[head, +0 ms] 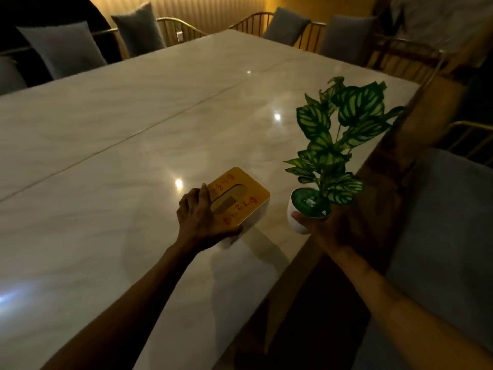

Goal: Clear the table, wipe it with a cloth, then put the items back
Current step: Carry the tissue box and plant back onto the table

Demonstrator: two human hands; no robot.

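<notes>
Tissue box, yellow lid, pale sides: lying flat on the marble table, close to its right-hand edge. Red markings on the lid are blurring into illegibility; the slot's contents are too dark to make out.

Left hand: gripping the box's near end, fingers curling over one side, thumb pressing the near corner.

Potted plant, white pot, striped green leaves: tilting just right of the box, held above the table's edge; whether it is touching the table cannot be told.

Right hand: cupping the pot from below, fingers mostly hidden behind it.

Cushioned chairs: standing beyond the box, at the table's far end, partly cut off.
</notes>
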